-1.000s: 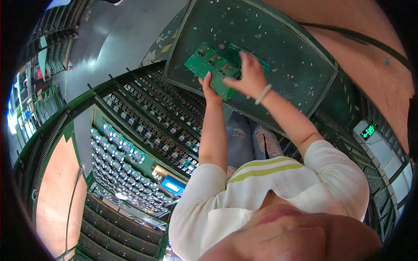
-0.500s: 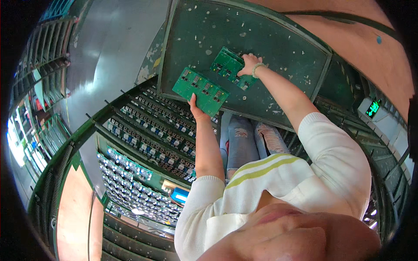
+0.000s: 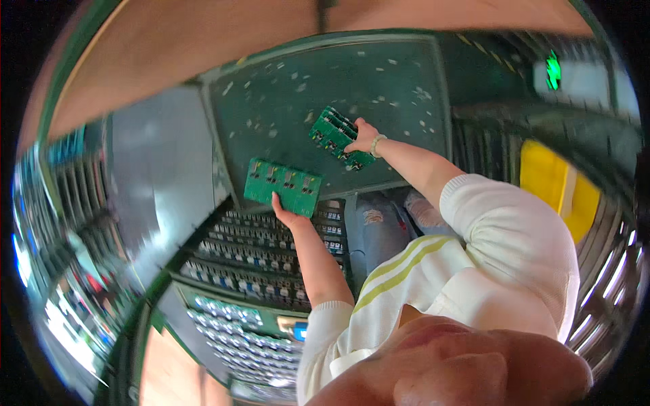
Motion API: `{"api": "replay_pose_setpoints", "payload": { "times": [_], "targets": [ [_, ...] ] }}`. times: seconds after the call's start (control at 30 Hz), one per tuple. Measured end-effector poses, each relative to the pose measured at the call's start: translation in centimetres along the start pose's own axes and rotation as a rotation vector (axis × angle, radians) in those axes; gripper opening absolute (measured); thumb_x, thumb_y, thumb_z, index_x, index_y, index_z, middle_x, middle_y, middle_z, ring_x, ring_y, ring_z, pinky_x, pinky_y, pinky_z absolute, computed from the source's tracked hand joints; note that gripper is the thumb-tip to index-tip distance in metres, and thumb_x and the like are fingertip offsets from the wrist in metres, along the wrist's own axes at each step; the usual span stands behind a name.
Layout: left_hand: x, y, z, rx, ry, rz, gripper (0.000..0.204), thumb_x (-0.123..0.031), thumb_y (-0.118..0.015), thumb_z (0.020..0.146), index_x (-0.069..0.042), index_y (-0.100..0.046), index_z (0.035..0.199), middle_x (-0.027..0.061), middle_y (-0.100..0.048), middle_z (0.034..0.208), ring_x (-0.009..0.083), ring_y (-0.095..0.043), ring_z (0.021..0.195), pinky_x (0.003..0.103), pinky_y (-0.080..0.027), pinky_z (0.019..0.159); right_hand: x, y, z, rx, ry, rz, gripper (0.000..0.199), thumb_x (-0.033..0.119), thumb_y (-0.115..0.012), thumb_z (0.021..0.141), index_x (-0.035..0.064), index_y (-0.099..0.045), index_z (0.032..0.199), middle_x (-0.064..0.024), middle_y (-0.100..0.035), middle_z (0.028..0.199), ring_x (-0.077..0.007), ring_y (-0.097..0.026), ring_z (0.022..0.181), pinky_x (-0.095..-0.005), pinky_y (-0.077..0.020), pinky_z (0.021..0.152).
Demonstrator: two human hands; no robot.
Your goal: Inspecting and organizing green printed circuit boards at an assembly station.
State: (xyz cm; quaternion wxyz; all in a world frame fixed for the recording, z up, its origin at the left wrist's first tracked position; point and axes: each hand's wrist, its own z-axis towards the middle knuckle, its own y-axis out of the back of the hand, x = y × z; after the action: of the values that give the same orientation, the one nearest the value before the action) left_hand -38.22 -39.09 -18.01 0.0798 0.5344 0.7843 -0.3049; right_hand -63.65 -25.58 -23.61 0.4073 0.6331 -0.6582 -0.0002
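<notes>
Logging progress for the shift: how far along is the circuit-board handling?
Done: many boards sit slotted in the rack below. In hand: the left hand holds one green circuit board, the right hand another green board over the green mat. Left: neither is set down yet.

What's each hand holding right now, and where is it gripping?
Left hand holds a green circuit board by its lower edge; right hand holds another green circuit board by its side edge.

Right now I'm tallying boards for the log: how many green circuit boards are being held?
2: one circuit board in the left hand, another board in the right hand, over the dark mat.
</notes>
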Motion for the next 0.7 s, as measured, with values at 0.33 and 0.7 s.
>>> {"api": "replay_pose_setpoints", "payload": {
  "times": [0.33,0.7],
  "targets": [
    [4.7,-5.6,-7.4,0.224,-0.016,0.232,0.064,-0.045,-0.059,0.078,-0.011,-0.046,0.131,0.0107,-0.051,0.129,0.0337,-0.052,0.110,0.053,-0.044,0.090,-10.1,7.2,-17.1,-0.375,-0.244,0.446,0.091,0.040,-0.087,0.046,-0.0014,-0.044,0.115,-0.0222,-0.057,0.108,-0.0348,-0.057,0.102,-0.0395,-0.0454,0.088],
    [11.7,-10.0,-19.8,0.566,0.256,0.639,0.056,-0.043,-0.060,0.079,-0.012,-0.054,0.124,0.0086,-0.057,0.120,0.0283,-0.056,0.102,0.046,-0.048,0.082,-15.6,14.5,-40.4,-0.696,0.067,0.740,0.080,0.034,-0.090,0.048,-0.0006,-0.045,0.105,-0.0151,-0.056,0.098,-0.0241,-0.055,0.093,-0.0368,-0.0451,0.081]
  ]
}}
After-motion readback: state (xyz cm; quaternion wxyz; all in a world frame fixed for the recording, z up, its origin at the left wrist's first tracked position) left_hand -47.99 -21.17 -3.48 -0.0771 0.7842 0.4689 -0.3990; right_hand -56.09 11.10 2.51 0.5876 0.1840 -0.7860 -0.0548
